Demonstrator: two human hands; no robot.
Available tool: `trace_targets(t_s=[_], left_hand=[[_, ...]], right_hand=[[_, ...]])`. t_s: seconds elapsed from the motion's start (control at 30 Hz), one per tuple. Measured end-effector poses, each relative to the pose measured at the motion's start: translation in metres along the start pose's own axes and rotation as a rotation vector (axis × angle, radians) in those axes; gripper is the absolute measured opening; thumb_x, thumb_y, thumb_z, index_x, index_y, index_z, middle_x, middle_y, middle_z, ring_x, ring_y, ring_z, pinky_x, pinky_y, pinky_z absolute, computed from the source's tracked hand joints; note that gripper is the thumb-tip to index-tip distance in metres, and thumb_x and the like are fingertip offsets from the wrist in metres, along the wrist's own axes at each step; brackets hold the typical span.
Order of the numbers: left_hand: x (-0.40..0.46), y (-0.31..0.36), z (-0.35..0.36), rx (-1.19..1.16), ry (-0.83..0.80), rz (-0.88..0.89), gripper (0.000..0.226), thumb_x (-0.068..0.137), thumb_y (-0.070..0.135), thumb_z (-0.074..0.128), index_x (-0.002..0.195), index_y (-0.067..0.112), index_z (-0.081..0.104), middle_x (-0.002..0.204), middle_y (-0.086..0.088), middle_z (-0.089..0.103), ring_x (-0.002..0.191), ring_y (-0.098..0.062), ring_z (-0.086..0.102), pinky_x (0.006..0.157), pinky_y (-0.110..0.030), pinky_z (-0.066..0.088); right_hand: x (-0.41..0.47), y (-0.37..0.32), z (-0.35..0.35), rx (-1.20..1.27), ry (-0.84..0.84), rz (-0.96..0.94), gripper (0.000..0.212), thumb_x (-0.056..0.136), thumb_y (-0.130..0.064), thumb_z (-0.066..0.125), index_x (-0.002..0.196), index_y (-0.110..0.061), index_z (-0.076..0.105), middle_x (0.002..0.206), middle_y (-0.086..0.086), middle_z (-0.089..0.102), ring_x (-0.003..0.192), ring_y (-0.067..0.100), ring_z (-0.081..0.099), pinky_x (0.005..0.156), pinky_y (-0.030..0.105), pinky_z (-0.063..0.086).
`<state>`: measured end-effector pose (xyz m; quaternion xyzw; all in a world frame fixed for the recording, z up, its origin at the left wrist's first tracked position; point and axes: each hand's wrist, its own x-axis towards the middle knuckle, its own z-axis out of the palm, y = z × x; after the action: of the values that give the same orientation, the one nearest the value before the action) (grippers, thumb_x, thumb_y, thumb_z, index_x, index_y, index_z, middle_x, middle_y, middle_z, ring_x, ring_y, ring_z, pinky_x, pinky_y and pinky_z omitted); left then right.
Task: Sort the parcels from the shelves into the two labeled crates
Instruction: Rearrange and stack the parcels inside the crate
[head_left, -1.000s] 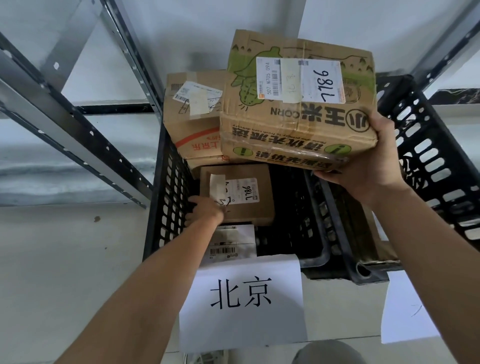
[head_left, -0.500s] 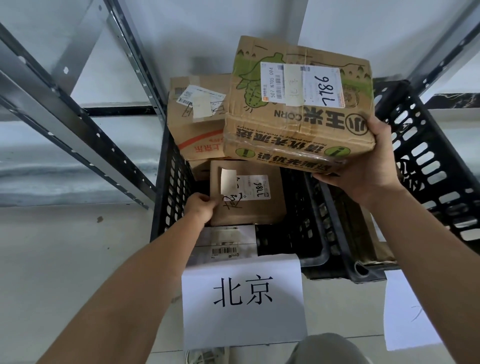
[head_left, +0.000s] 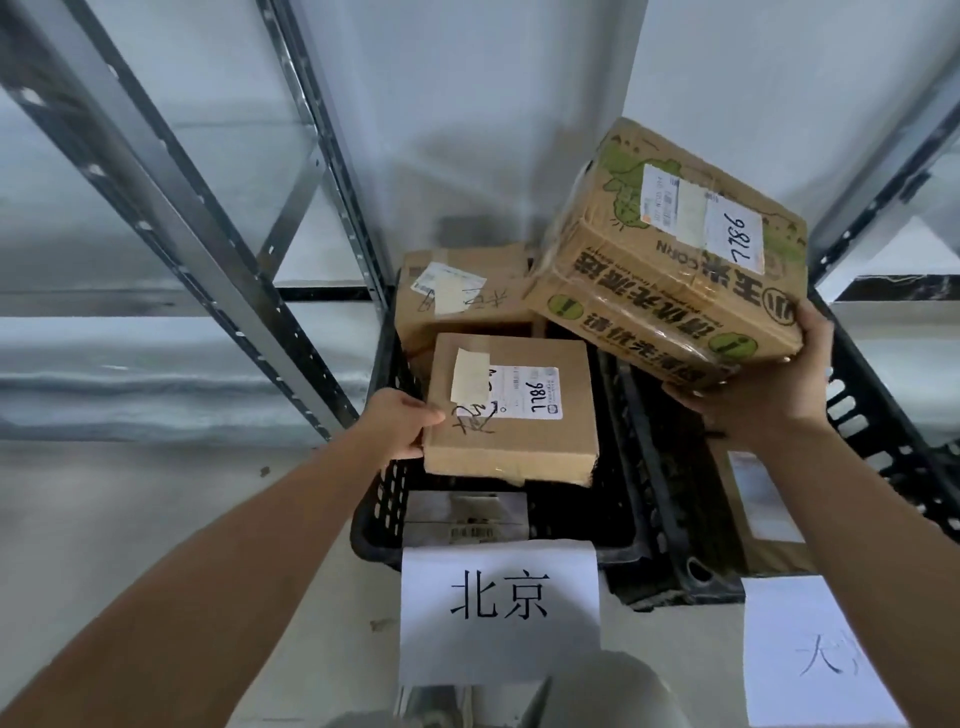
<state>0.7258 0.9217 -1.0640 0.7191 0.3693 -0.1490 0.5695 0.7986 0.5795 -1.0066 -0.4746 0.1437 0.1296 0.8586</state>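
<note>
My left hand (head_left: 397, 423) grips the left edge of a small brown parcel (head_left: 511, 410) with a white label, held above the left black crate (head_left: 387, 499). That crate carries a paper sign (head_left: 500, 613) reading 北京. My right hand (head_left: 769, 384) holds a large corn-printed carton (head_left: 670, 270) by its lower right corner, tilted, over the gap between the two crates. The right black crate (head_left: 883, 415) bears a second paper sign (head_left: 815, 660), partly cut off. Another brown box (head_left: 462, 291) stands at the back of the left crate.
Grey metal shelf uprights (head_left: 182, 218) slant across the left, and another upright (head_left: 883, 166) rises at the right. A flat white-labelled parcel (head_left: 467, 519) lies low in the left crate. A brown parcel (head_left: 758, 499) lies in the right crate. A white wall is behind.
My left hand has lifted the small parcel higher out of the left crate. My right hand has swung the corn carton to the right and tilted it.
</note>
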Motion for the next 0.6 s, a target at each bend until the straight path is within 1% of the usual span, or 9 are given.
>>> trace_targets(t_s=[0.07, 0.13, 0.17, 0.27, 0.4, 0.53, 0.6], left_hand=[[-0.017, 0.017, -0.012, 0.043, -0.016, 0.026, 0.017, 0.091, 0.008, 0.071, 0.105, 0.005, 0.062, 0.099, -0.009, 0.066, 0.085, -0.02, 0.066, 0.069, -0.035, 0.058], [-0.032, 0.036, -0.025, 0.07, -0.038, 0.05, 0.013, 0.09, 0.01, 0.073, 0.097, 0.008, 0.063, 0.097, -0.009, 0.069, 0.085, -0.02, 0.069, 0.072, -0.036, 0.061], [-0.038, 0.046, -0.032, 0.081, -0.053, 0.064, 0.013, 0.089, 0.011, 0.074, 0.097, 0.009, 0.063, 0.1, -0.01, 0.071, 0.087, -0.021, 0.071, 0.073, -0.036, 0.061], [-0.052, 0.079, -0.05, 0.093, -0.064, 0.117, 0.016, 0.089, 0.011, 0.074, 0.102, 0.007, 0.064, 0.102, -0.01, 0.072, 0.087, -0.02, 0.071, 0.066, -0.031, 0.06], [-0.048, 0.12, -0.064, 0.03, 0.053, 0.196, 0.023, 0.088, 0.009, 0.076, 0.105, 0.002, 0.062, 0.102, -0.013, 0.07, 0.087, -0.024, 0.071, 0.066, -0.034, 0.058], [-0.026, 0.146, -0.06, -0.086, 0.165, 0.235, 0.025, 0.091, 0.008, 0.071, 0.11, 0.0, 0.056, 0.092, -0.012, 0.066, 0.075, -0.018, 0.066, 0.054, -0.031, 0.053], [-0.009, 0.152, -0.054, -0.121, 0.212, 0.237, 0.03, 0.091, 0.008, 0.072, 0.114, -0.002, 0.055, 0.1, -0.013, 0.067, 0.082, -0.022, 0.068, 0.055, -0.034, 0.055]], right_hand=[[-0.006, -0.008, -0.001, 0.07, 0.004, -0.027, 0.061, 0.083, -0.069, 0.044, 0.129, -0.034, 0.067, 0.133, 0.004, 0.067, 0.126, 0.034, 0.059, 0.103, 0.064, 0.039], [-0.012, -0.016, 0.001, 0.115, -0.008, -0.052, 0.06, 0.084, -0.068, 0.042, 0.126, -0.035, 0.069, 0.133, 0.004, 0.066, 0.126, 0.034, 0.059, 0.103, 0.064, 0.038], [-0.014, -0.019, 0.001, 0.132, -0.011, -0.063, 0.06, 0.085, -0.067, 0.041, 0.125, -0.035, 0.07, 0.133, 0.004, 0.066, 0.126, 0.035, 0.059, 0.103, 0.064, 0.039], [-0.023, -0.023, -0.002, 0.184, 0.005, -0.093, 0.059, 0.086, -0.065, 0.038, 0.128, -0.035, 0.068, 0.135, 0.005, 0.065, 0.129, 0.037, 0.055, 0.101, 0.065, 0.039], [-0.034, -0.017, -0.016, 0.209, 0.009, -0.128, 0.059, 0.089, -0.06, 0.033, 0.132, -0.034, 0.064, 0.141, 0.01, 0.059, 0.13, 0.042, 0.052, 0.1, 0.07, 0.038], [-0.043, -0.005, -0.034, 0.184, -0.017, -0.1, 0.056, 0.092, -0.058, 0.031, 0.127, -0.035, 0.068, 0.137, 0.012, 0.061, 0.126, 0.047, 0.052, 0.099, 0.078, 0.034], [-0.044, 0.004, -0.044, 0.147, -0.02, -0.043, 0.057, 0.092, -0.061, 0.033, 0.123, -0.034, 0.071, 0.136, 0.015, 0.061, 0.125, 0.048, 0.052, 0.101, 0.078, 0.032]])
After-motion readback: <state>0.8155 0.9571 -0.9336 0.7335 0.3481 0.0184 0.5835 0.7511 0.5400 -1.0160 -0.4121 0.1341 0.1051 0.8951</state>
